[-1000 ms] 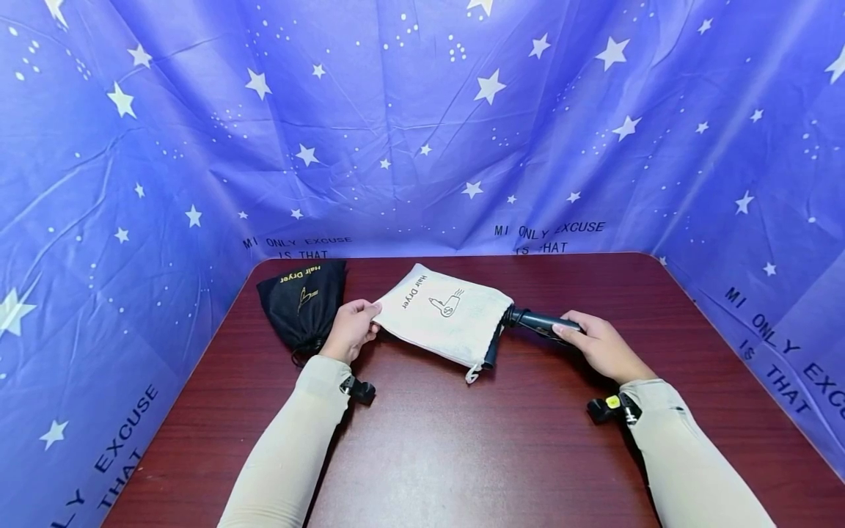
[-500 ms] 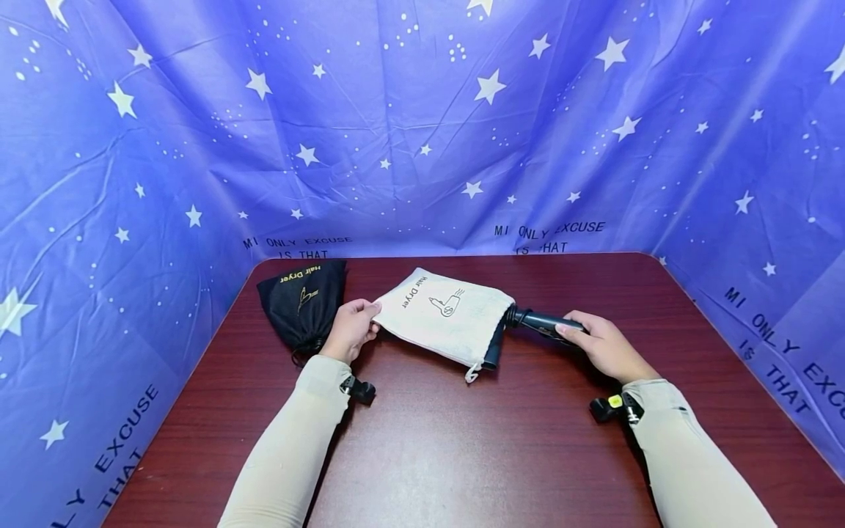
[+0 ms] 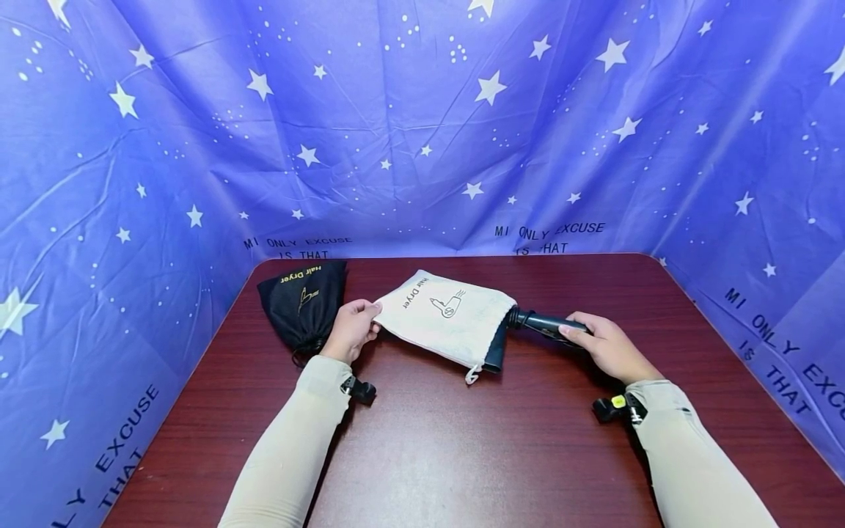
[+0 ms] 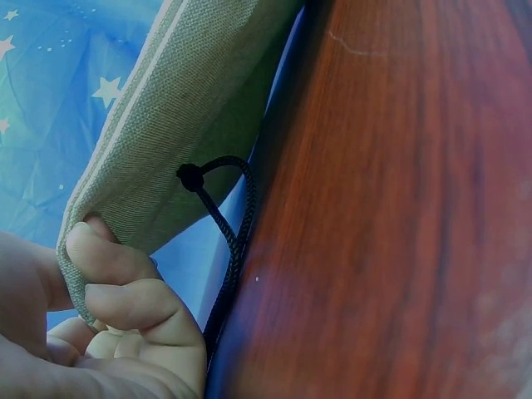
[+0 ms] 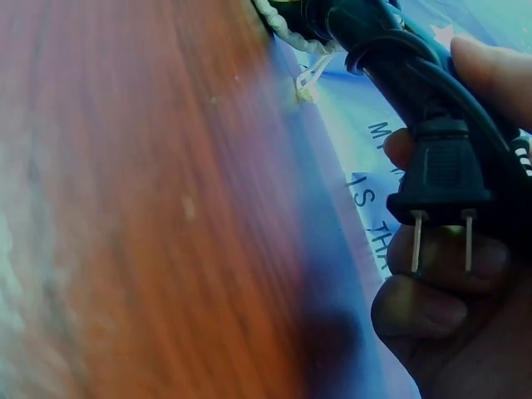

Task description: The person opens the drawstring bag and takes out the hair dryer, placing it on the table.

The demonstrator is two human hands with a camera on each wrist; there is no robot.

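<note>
A white drawstring bag printed "Hair Dryer" covers the head of a dark hair dryer; its handle and part of its body stick out of the bag's mouth. My left hand pinches the bag's closed corner between thumb and fingers, which the left wrist view shows close up on the woven cloth. Round the handle my right hand curls its fingers. In the right wrist view the cord is wound on the handle, and its two-pin plug lies against the fingers. What is inside the bag is hidden.
A black drawstring bag with gold "Hair Dryer" print lies at the table's back left, beside my left hand. Its black cord loops up in the left wrist view. A blue star-patterned curtain encloses the dark red table.
My right hand has shifted slightly to the right with the handle, and a little more of the dryer's body shows at the bag's mouth. My left hand stays in place on the corner.
</note>
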